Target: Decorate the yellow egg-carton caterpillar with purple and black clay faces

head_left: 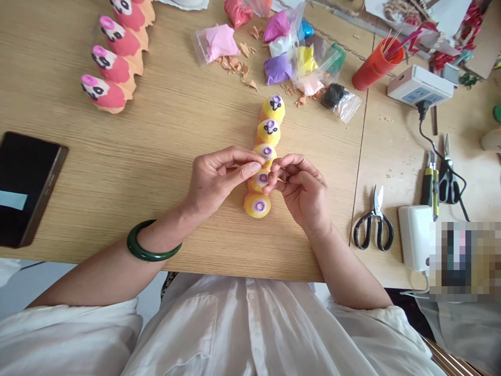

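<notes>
A row of joined yellow bumps (pixel 259 206) runs away from me on the wooden table. Each bump has a white patch with a purple ring, and the far two also carry black marks. Over the middle of the row, my left hand (pixel 223 180) pinches thumb and index finger together; anything between them is too small to make out. Just right of the row is my right hand (pixel 303 190), fingers curled, with a tiny black bit (pixel 288 178) at them. A dark green bangle (pixel 136 249) circles my left wrist.
Red-and-white decorated bumps (pixel 113 68) stand at the far left, above a phone (pixel 43 183). Bagged coloured clay (pixel 277 68) lies beyond the row. On the right are a red cup (pixel 371 68), a power strip (pixel 420 86), scissors (pixel 376 209) and a white box (pixel 415 235).
</notes>
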### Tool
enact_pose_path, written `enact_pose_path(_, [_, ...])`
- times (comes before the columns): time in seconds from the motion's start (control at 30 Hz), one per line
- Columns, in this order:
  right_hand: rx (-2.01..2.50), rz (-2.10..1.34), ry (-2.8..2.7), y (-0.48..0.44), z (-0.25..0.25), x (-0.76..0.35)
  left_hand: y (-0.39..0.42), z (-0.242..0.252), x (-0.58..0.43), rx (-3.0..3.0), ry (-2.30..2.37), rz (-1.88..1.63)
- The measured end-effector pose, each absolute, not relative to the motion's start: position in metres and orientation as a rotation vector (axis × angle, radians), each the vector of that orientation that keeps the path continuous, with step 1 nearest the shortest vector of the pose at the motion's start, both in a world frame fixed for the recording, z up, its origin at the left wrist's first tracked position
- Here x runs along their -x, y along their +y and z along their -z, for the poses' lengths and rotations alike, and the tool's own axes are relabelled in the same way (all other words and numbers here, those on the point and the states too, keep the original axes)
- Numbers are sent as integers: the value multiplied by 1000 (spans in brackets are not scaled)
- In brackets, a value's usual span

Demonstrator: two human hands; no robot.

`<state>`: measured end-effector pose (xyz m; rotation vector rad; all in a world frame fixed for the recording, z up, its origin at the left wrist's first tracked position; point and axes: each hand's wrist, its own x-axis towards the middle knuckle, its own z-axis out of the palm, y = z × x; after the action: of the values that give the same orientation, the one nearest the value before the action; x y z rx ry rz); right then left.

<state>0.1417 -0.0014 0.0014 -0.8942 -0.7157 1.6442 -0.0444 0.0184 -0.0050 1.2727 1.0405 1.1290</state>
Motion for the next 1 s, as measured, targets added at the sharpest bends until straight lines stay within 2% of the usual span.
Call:
enact_pose_path(0.43, [1094,-1614,-659,2,-11,-143,18,4,43,-1223,1039,-1111])
enact_pose_path(0.7, [923,-1584,-651,4,-2,-144,19,2,43,-1226,1038,-1121])
enact_pose_path(1.0, [931,-1499,-676,11,8,-150,24,3,41,-1189,1036,-1154])
